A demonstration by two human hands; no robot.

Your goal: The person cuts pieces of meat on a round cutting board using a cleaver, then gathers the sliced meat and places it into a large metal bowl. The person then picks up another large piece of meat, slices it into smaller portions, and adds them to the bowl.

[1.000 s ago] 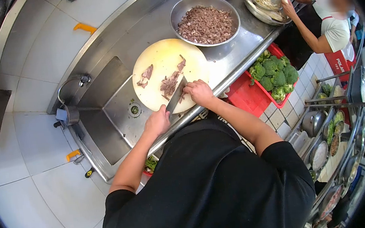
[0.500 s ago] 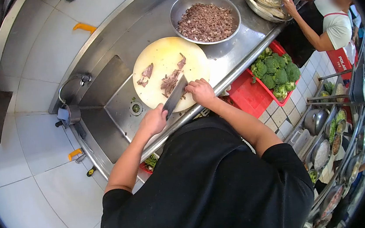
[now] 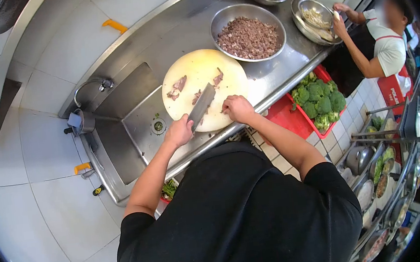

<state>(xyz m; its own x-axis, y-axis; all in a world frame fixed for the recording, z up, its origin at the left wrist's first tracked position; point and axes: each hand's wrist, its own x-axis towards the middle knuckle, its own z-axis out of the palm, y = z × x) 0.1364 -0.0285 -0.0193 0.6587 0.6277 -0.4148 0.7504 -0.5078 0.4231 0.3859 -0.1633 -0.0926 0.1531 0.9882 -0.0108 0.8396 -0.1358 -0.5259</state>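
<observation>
My left hand (image 3: 180, 132) is wrapped around the handle of a cleaver (image 3: 203, 108). The blade slants over the round cutting board (image 3: 238, 80) and hides part of the meat under it. To the right of the blade, my right hand (image 3: 239, 109) hovers at the board's near edge with curled fingers; whatever they pinch is too small to make out. One piece of dark cooked meat (image 3: 177, 87) lies on the left of the board. Another strip of meat (image 3: 218, 76) sits beyond the blade tip.
Behind the board stands a steel bowl of chopped meat (image 3: 247, 37). A sink (image 3: 130, 156) lies to the left. Red crates hold broccoli (image 3: 319, 99) on the right, below the counter edge. Another person (image 3: 358, 41) works by bowls (image 3: 314, 17) at the far right.
My right hand has drawn away from the blade, leaving a wider gap. The cleaver now covers more of the middle meat pile. The whole view has shifted slightly.
</observation>
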